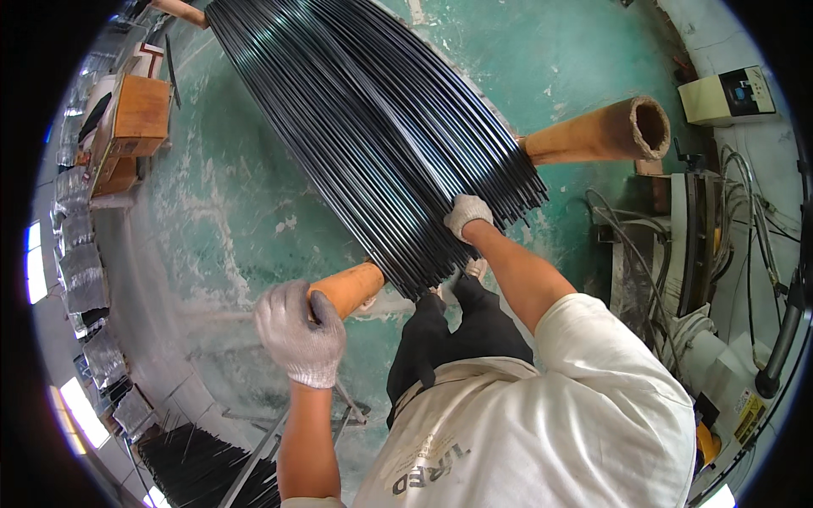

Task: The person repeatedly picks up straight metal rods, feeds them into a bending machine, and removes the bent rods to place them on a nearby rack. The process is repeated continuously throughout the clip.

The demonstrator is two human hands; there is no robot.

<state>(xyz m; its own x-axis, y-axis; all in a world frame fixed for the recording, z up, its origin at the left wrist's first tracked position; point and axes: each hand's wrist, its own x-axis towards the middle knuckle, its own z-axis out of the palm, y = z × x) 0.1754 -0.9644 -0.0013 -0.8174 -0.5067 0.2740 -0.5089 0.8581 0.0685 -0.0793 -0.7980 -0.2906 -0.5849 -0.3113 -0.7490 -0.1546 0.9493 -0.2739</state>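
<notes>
A wide layer of long, thin black rods (373, 127) stretches from the far left toward my feet. It rests across a brown cardboard tube whose left end (349, 288) and right end (593, 134) stick out on either side. My left hand (301, 334), in a pale knitted glove, is closed at the tube's left end, its thumb over the rim; the fingertips are hidden. My right hand (468, 215), gloved too, is closed on black rods close to their near ends, right of the middle. Its fingertips are mostly out of sight.
Another tube (179, 12) supports the rods' far end. Machinery with cables (677, 245) stands at the right, below a beige control box (727, 95). Brown boxes (140, 108) sit at the left. More dark rods (199, 461) and a metal frame (258, 457) are at lower left.
</notes>
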